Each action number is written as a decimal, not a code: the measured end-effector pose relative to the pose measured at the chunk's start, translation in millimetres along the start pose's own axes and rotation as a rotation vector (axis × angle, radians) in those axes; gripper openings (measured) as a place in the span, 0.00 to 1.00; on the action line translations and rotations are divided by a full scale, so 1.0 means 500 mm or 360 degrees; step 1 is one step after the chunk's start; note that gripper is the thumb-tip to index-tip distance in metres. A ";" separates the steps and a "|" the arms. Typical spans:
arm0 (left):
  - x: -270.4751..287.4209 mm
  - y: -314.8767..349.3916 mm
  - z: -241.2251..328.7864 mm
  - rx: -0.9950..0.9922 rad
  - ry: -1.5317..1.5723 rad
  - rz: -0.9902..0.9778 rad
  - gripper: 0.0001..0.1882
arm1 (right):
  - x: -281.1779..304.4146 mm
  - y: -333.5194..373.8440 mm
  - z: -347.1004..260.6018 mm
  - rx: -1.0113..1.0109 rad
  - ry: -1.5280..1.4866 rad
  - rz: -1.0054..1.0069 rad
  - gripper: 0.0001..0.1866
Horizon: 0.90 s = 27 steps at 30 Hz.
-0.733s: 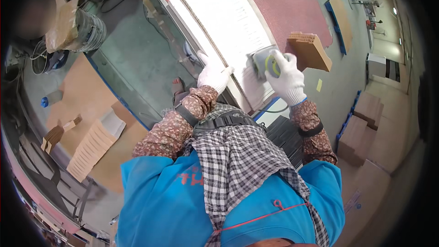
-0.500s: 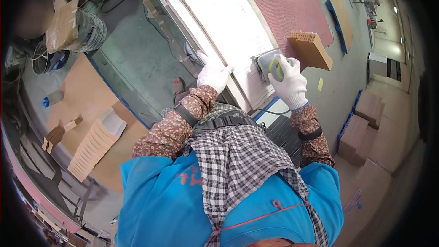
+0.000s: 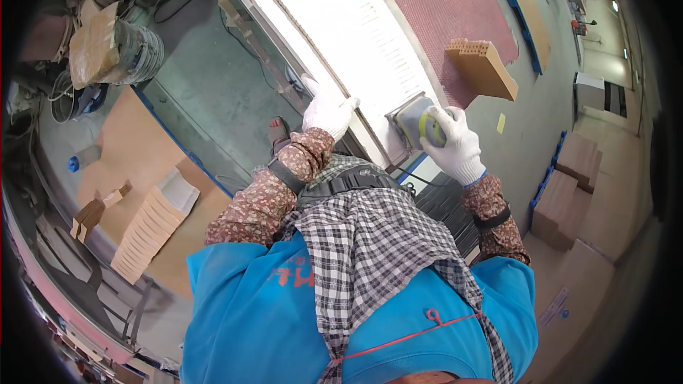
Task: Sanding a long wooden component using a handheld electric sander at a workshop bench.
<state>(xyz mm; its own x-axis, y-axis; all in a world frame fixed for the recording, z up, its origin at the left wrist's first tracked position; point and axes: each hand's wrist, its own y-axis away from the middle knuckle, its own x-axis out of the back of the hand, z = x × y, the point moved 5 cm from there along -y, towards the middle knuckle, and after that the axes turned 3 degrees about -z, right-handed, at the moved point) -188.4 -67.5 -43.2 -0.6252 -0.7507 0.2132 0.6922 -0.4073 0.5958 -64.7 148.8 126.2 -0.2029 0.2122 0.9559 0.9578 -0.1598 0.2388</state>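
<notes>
The right hand's (image 3: 457, 148) grip is wrapped around a sander (image 3: 421, 124) at the white board's (image 3: 338, 18) lower end, right of centre; the left hand (image 3: 327, 110) meets the board's left edge, its grip indeterminable. The board runs to the frame's top. A brown block (image 3: 491, 75) stands at the red desk's (image 3: 455, 0) right edge; grey-green floor (image 3: 203, 64) spreads upper left.

the counter (image 3: 462, 3) has a red, mesh-patterned top, bare on either side of the long white panel (image 3: 338, 11) lying along it. a narrow white strip (image 3: 276, 14) runs beside the panel's left edge; right of the panel sits a brown ridged stack (image 3: 487, 75).
</notes>
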 end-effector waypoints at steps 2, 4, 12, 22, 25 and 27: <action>0.005 0.006 0.010 0.0016 -0.0048 0.0015 0.71 | 0.003 0.005 0.007 -0.0060 0.0119 0.0021 0.33; 0.009 0.010 0.014 0.0033 -0.0097 0.0031 0.71 | 0.000 0.011 0.026 -0.0181 0.0288 0.0102 0.33; 0.010 0.014 0.023 0.0052 -0.0095 0.0029 0.69 | -0.011 0.040 0.023 -0.0080 0.0129 0.0021 0.34; 0.005 0.020 0.015 0.0137 -0.0025 0.0035 0.70 | -0.007 0.014 0.021 -0.0047 0.0073 0.0120 0.33; -0.006 0.045 0.021 0.0165 0.0059 0.0058 0.72 | -0.004 0.011 0.027 -0.0132 0.0075 0.0199 0.34; -0.017 0.092 0.041 0.0021 -0.0128 0.0098 0.75 | -0.005 0.014 0.013 -0.0041 -0.0024 0.0112 0.34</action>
<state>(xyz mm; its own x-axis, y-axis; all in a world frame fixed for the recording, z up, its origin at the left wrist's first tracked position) -158.5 -69.1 -2.0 -0.6089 -0.7297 0.3111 0.7259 -0.3544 0.5894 -56.1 153.6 124.4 -0.1320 0.2140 0.9679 0.9640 -0.1995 0.1755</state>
